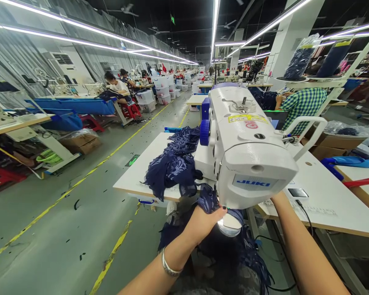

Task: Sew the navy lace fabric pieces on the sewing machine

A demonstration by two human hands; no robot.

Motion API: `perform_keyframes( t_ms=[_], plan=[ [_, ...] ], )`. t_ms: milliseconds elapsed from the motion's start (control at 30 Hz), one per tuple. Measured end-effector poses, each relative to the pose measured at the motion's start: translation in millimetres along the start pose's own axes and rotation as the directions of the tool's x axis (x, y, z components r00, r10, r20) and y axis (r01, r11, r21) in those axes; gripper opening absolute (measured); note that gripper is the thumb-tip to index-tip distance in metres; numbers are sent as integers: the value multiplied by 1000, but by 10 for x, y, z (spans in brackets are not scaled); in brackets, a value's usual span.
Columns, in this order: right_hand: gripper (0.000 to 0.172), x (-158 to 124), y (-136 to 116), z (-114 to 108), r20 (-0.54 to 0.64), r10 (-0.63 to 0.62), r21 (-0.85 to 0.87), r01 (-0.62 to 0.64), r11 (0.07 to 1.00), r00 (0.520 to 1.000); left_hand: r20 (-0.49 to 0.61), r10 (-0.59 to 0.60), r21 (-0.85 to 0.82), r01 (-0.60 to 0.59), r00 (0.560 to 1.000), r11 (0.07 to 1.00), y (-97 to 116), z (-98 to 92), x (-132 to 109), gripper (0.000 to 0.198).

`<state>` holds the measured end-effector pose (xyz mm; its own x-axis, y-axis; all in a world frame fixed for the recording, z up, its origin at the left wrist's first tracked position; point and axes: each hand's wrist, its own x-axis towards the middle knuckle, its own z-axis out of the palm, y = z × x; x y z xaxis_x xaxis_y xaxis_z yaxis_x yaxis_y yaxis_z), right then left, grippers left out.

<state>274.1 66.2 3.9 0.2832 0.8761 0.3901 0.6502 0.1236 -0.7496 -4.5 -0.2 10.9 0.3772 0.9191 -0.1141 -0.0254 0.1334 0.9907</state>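
A white Juki sewing machine [246, 147] stands on a white table [322, 200] in front of me. Dark navy lace fabric [175, 164] lies heaped on the table to its left and hangs down under the machine head. My left hand [204, 221], with a silver bracelet on the wrist, is closed on the navy fabric just below the machine's head. My right forearm reaches forward on the right, and my right hand is hidden behind the machine head. More navy fabric [233, 254] is piled below, near my lap.
A phone [297, 192] with a cable lies on the table to the right. A person in a checked shirt [301, 104] sits behind the machine. Other workers, blue tables and plastic bins [146, 100] line the aisle on the left, marked by yellow floor lines.
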Motion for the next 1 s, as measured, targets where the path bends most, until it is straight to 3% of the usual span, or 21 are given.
perform_keyframes(
  t_ms=[133,267,367,500,633,800,900,1000],
  plan=[
    [15,-72,28,-46,2,98,-6,-98,995,995,2,22,-5,-22,1000,1000,-30,12,-6,26],
    [15,-359,-49,-100,61,128,50,-131,990,990,3,45,-15,-45,999,999,-36,26,-12,22],
    [22,-722,-140,-77,199,126,186,-164,969,972,-1,47,9,-47,999,999,-36,32,-15,22],
    [29,-1133,-304,35,379,147,391,-302,869,914,-10,26,28,-26,1000,999,-8,37,-19,27],
    [38,-1254,-465,121,382,167,440,-338,832,909,11,34,2,-35,999,999,20,43,-19,28],
    [35,-1253,-507,134,397,141,458,-329,826,907,1,65,1,-65,998,998,-43,43,1,19],
    [32,-1281,-487,133,373,139,415,-299,859,917,-12,83,32,-82,996,996,-87,39,18,18],
    [26,-1316,-494,122,324,88,281,-185,942,942,-12,77,35,-77,997,996,-97,43,24,19]
  ],
)
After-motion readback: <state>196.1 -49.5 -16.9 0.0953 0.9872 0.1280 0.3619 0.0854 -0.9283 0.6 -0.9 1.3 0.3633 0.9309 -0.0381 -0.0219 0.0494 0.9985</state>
